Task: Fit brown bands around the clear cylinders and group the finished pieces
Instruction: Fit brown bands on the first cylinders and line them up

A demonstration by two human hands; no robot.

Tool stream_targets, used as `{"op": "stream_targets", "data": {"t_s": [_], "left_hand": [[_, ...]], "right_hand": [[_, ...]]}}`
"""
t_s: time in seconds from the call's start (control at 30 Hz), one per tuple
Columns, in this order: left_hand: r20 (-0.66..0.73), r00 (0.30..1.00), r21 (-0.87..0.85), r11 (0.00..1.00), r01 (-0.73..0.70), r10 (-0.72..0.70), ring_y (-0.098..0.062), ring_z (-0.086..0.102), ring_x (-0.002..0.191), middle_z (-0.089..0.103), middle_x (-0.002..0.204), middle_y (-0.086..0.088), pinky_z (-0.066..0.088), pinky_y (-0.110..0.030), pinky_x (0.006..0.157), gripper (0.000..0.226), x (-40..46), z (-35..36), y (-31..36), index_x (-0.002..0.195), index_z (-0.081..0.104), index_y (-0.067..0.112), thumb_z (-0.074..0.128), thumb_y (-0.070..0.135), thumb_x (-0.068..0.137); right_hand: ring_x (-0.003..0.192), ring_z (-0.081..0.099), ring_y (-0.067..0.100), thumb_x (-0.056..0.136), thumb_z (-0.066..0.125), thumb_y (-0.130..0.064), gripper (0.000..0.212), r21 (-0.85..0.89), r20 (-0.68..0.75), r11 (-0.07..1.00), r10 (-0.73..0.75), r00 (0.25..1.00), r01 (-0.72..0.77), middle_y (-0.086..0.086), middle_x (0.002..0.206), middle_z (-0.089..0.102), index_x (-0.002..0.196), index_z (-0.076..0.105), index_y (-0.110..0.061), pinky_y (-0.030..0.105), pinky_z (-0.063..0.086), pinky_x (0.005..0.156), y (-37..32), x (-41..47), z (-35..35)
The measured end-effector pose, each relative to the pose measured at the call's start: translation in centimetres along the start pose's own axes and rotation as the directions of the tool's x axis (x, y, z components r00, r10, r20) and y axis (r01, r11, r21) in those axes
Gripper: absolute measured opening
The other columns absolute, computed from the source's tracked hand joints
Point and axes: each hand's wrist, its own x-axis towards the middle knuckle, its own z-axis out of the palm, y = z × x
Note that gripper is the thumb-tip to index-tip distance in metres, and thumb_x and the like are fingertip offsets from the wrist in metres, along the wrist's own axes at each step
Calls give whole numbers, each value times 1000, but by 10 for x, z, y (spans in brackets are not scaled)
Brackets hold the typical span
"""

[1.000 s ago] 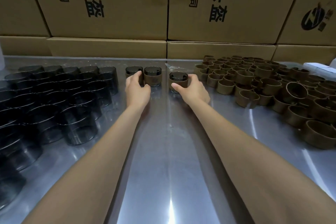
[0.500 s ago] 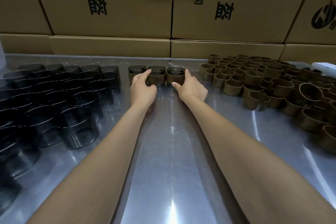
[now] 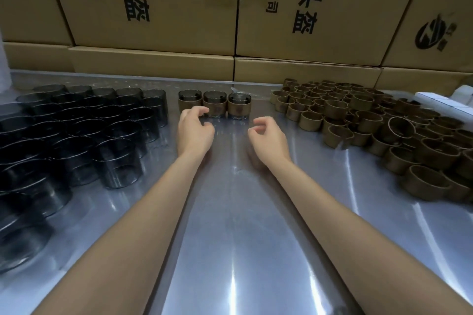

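Observation:
Three banded cylinders stand side by side in a row at the back middle of the metal table. My left hand hovers just in front of the left and middle ones, fingers loosely curled, holding nothing. To its right, my right hand is also empty with relaxed curled fingers, a little nearer to me than the row. Several bare clear cylinders are packed on the left. A heap of brown bands lies on the right.
Stacked cardboard boxes form a wall along the table's back edge. A white object sits at the far right behind the bands. The table's shiny strip between my forearms reaches toward me.
Both hands have let go of the banded cylinders and drawn back toward me. The third banded cylinder now stands against the other two.

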Motion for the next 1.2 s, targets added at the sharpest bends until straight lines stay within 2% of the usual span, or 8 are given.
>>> {"op": "stream_targets", "data": {"t_s": [0.2,0.37,0.47,0.6,0.77,0.93,1.03,1.2], "left_hand": [[49,970,143,959,-244,239,-16,52,104,52,114,0,37,-23,79,27,-59,-28,11,105,64,18,48,3,89],[267,815,494,653,-574,514,-24,48,101,52,116,-4,42,-33,69,25,-100,-65,13,109,62,13,55,12,85],[177,849,683,559,-470,498,-35,50,95,53,113,-15,42,-42,71,33,-93,-90,20,112,59,5,61,14,81],[34,982,821,556,-133,184,-40,48,104,37,128,-18,38,-44,81,50,-82,-104,19,127,40,6,61,28,87],[142,985,895,413,-172,101,-33,50,101,27,133,-12,28,-34,75,44,-83,-102,7,133,32,14,48,17,92],[313,909,639,647,-415,275,-26,48,104,29,125,-6,28,-36,82,58,-91,-86,18,137,41,19,53,2,83],[368,825,383,739,-555,429,-19,45,105,30,124,0,27,-32,89,59,-109,-66,31,133,46,25,55,-3,82],[263,825,-206,865,-458,499,5,43,106,32,114,7,32,-7,92,49,-134,-41,53,115,58,25,44,-13,86]], "right_hand": [[87,54,3,93,54,-19,15,-10,65,994,-106,992,107,-17,91,56,104,57,-28,21,43,78,4,-57,-23],[84,56,2,92,56,-16,15,41,130,987,-160,978,156,-14,89,59,100,58,-28,11,43,72,7,-98,-43],[86,56,2,92,58,-13,17,102,147,984,-162,976,148,-12,91,60,98,58,-28,7,42,72,9,-111,-54],[83,56,4,93,57,-15,14,67,149,992,-116,982,107,-11,90,60,98,58,-28,11,43,71,7,-109,-54],[78,56,3,92,57,-18,14,9,164,994,-113,980,113,-15,86,59,98,56,-31,10,43,65,5,-106,-50],[81,56,5,88,65,-24,19,-9,208,990,-133,969,138,-14,91,59,104,56,-28,19,44,74,2,-109,-52],[100,52,5,79,71,-42,47,-99,291,975,-162,943,198,-15,106,56,119,51,-28,25,44,88,-1,-111,-53],[106,53,14,66,67,-55,67,-127,322,956,-212,922,265,-12,110,55,122,39,-29,38,48,88,-5,-114,-55]]}}
